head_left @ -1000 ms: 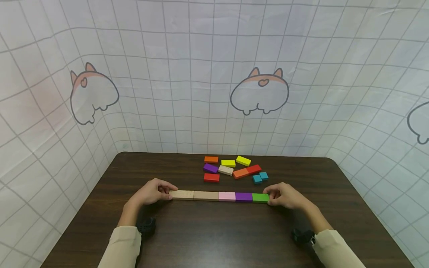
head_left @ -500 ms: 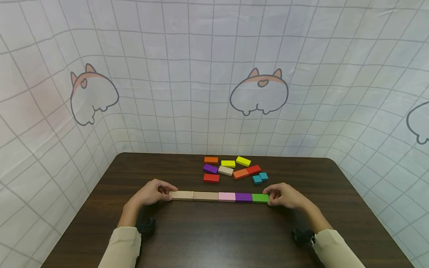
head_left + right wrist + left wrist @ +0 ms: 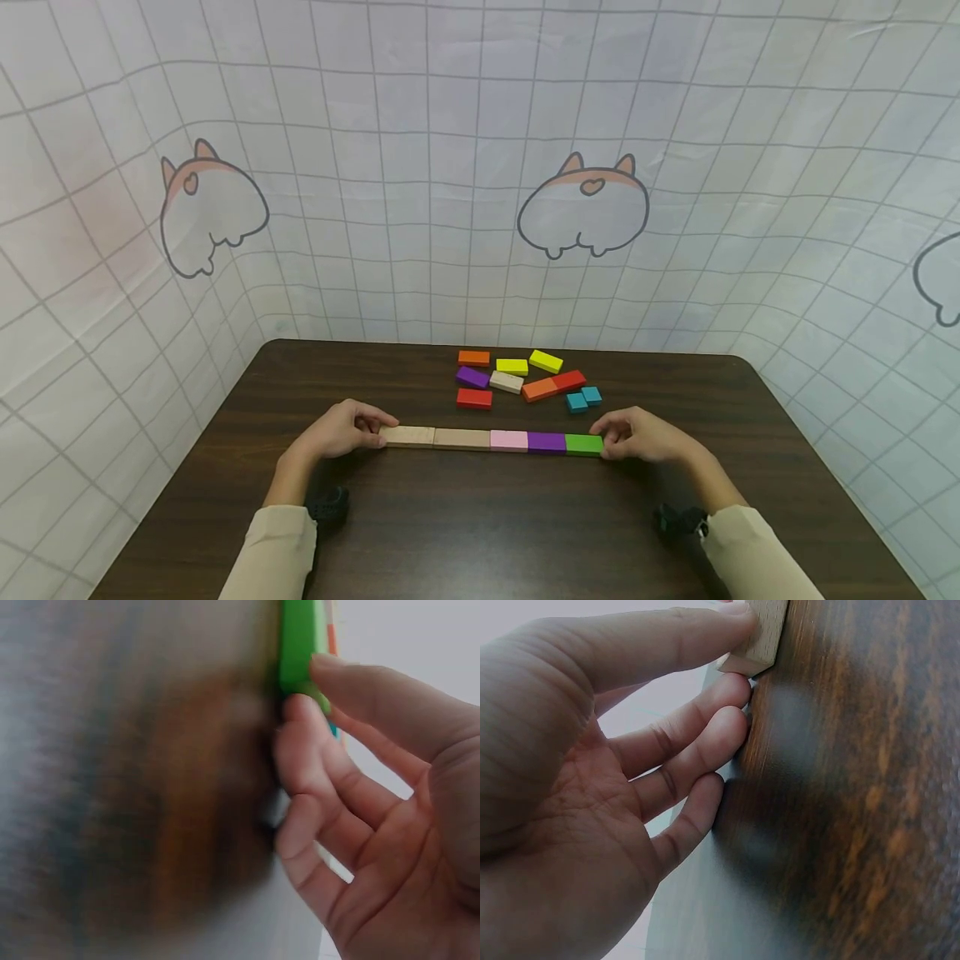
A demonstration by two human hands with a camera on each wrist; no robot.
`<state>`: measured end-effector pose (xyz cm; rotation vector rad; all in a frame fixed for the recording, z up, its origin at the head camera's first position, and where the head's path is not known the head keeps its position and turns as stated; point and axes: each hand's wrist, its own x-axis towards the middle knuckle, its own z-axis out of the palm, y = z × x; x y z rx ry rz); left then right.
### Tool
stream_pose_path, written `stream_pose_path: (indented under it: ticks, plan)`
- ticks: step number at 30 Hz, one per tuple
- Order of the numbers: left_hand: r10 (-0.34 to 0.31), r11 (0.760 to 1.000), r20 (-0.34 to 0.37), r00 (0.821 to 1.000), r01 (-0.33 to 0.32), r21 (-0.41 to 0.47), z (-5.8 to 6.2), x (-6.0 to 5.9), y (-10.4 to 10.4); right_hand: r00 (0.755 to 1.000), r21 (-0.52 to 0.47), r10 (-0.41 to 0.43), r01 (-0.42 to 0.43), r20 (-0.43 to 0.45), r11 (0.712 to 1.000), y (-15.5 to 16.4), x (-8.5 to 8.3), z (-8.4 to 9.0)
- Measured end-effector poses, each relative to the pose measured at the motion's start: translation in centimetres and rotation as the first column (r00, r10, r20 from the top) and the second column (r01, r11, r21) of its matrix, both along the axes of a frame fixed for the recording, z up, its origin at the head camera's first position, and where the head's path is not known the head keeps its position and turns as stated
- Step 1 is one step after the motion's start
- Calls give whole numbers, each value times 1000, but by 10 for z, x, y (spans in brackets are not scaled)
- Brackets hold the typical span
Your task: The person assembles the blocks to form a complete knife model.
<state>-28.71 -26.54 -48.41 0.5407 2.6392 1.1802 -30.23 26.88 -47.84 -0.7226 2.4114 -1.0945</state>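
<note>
Here, a row of five blocks lies left–right on the dark table; the left hand pinches its natural-wood end block, the right hand pinches the green end block.

Row of blocks lies across table centre, left hand at its left end, right hand at its right end. Loose blocks cluster behind row, near table's far edge.
</note>
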Motion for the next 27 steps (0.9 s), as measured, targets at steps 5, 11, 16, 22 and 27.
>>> stream_pose_path:
  ticks: [5, 11, 16, 22, 27]
  plan:
    - [5, 1000, 4, 1000, -5, 1, 0, -1, -1, 999, -17, -35, 36, 10, 999, 2, -10, 9]
    - [-1, 1000, 0, 1000, 1, 4, -1, -1, -2, 972, -54, -220, 216, -87, 975, 0, -35, 16]
    - [2, 1000, 1, 1000, -2, 7, 1, 0, -3, 928, -43, -319, 317, -193, 948, -6, -57, 14]
    - [6, 1000, 7, 1000, -6, 10, 1, 1, -2, 916, -31, -326, 328, -232, 944, -11, -78, 6]
    - [-5, 1000, 3, 1000, 5, 11, 1, 2, -2, 917, -15, -334, 339, -218, 941, -12, -85, -1]
